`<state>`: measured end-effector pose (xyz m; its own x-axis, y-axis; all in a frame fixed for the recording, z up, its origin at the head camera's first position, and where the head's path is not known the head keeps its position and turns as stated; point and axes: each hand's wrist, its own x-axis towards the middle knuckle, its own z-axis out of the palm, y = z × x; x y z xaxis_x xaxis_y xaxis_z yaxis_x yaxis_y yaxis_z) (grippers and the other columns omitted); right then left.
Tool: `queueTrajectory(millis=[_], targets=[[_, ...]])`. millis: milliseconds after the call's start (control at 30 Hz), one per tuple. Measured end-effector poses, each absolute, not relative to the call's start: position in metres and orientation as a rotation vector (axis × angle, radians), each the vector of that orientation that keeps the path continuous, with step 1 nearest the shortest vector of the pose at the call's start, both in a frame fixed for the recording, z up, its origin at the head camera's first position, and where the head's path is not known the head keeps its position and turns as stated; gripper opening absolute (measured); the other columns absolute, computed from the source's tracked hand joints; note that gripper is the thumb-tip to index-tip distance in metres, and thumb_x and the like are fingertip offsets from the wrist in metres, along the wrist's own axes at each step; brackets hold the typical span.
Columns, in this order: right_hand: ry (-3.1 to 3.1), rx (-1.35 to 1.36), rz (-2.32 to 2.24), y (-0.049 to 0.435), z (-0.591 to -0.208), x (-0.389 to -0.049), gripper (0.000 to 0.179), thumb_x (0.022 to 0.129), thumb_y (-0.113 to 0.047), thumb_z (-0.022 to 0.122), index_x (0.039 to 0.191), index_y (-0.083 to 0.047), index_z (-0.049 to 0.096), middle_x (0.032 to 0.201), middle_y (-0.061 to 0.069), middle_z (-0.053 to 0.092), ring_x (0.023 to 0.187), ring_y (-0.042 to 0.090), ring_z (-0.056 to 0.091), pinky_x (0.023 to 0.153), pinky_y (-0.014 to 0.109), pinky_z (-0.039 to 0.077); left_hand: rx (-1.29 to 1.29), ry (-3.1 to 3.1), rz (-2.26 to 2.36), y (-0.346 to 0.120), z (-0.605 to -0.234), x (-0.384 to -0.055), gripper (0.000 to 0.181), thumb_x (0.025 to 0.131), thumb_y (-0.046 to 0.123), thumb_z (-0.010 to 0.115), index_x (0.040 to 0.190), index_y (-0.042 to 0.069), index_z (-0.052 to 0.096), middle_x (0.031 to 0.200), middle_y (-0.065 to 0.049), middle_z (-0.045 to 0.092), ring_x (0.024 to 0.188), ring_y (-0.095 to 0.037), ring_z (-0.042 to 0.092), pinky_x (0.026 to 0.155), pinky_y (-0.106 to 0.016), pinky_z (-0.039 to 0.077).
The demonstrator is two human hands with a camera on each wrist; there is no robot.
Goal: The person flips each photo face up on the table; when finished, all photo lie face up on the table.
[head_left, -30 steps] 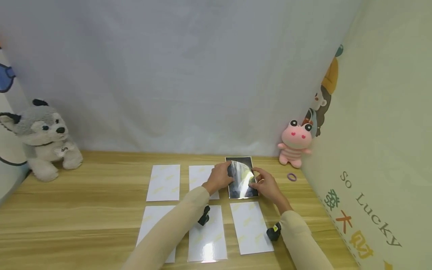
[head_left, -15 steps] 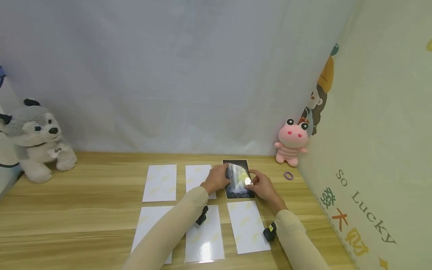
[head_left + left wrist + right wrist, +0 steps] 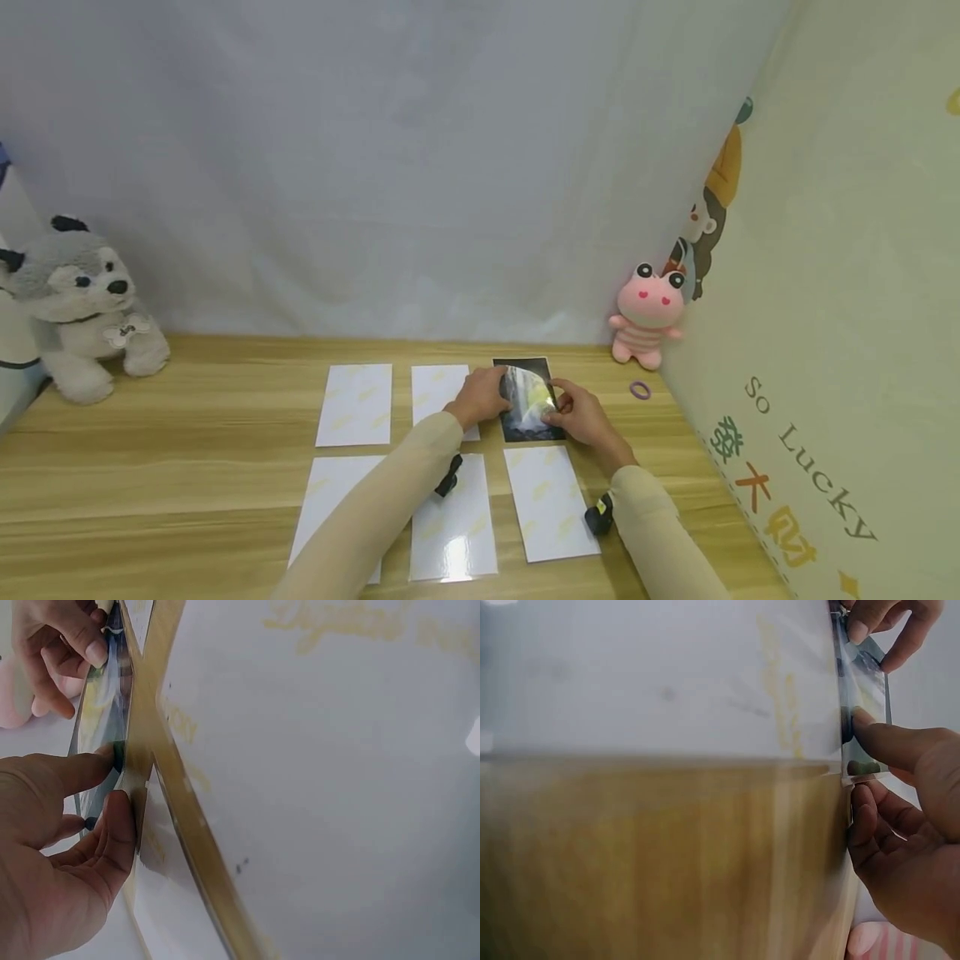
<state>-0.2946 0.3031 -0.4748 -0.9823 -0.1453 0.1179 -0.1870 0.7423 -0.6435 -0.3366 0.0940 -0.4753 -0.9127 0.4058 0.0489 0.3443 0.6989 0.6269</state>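
A glossy photo print with a dark border and a pale waterfall-like picture is at the back right of the row of white cards. My left hand pinches its left edge, and my right hand pinches its right edge. Across its upper part runs a curved bright edge, with a dark strip showing beyond. In the left wrist view, the left thumb presses on the glossy face while the fingers curl at the edge. From the right wrist, the right thumb lies on the face with fingers curled below.
Several white cards with faint yellow print, such as the front right one and back left one, lie on the wooden table. A purple ring, a pink plush toy and a grey plush dog are farther out.
The broad glare on the print has shrunk, so its picture shows more clearly. Its upper part sits slightly lower. Both hands keep their grip, and the head view has turned slightly right.
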Motion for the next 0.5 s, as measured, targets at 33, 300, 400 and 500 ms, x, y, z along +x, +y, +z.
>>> queueTrajectory(millis=[33,300,400,500], targets=[[-2.873,0.284,1.071,0.304,-0.475,-0.295,0.06,0.078,-0.003,0.081,0.132,0.006,0.056,0.083,0.013,0.062,0.071,0.016,0.052,0.066,0.028,0.045,0.62,2.812,0.996,0.094,-0.475,-0.336,0.066,0.085,0.016,0.079,0.143,-0.001,0.05,0.141,-0.021,0.057,0.132,-0.04,0.052,0.111,-0.048,0.042],[-2.904,0.276,1.07,0.303,-0.476,-0.297,0.059,0.078,-0.003,0.082,0.132,0.004,0.058,0.081,0.01,0.058,0.069,0.014,0.049,0.064,0.026,0.043,0.594,2.797,0.931,0.095,-0.468,-0.334,0.062,0.086,0.017,0.078,0.14,0.001,0.053,0.14,-0.019,0.059,0.13,-0.038,0.053,0.109,-0.047,0.044],[-2.921,0.252,1.08,0.301,-0.475,-0.298,0.06,0.078,-0.003,0.081,0.133,0.003,0.058,0.081,0.01,0.058,0.069,0.015,0.05,0.065,0.028,0.043,0.596,2.802,0.904,0.096,-0.465,-0.335,0.059,0.085,0.017,0.079,0.137,0.0,0.057,0.136,-0.019,0.062,0.126,-0.037,0.057,0.105,-0.047,0.047],[-2.946,0.242,1.055,0.301,-0.476,-0.299,0.06,0.079,-0.005,0.081,0.133,0.002,0.057,0.081,0.01,0.058,0.069,0.015,0.05,0.066,0.028,0.044,0.593,2.803,0.882,0.097,-0.464,-0.335,0.056,0.085,0.016,0.079,0.135,0.0,0.059,0.132,-0.018,0.064,0.122,-0.036,0.06,0.101,-0.046,0.05]])
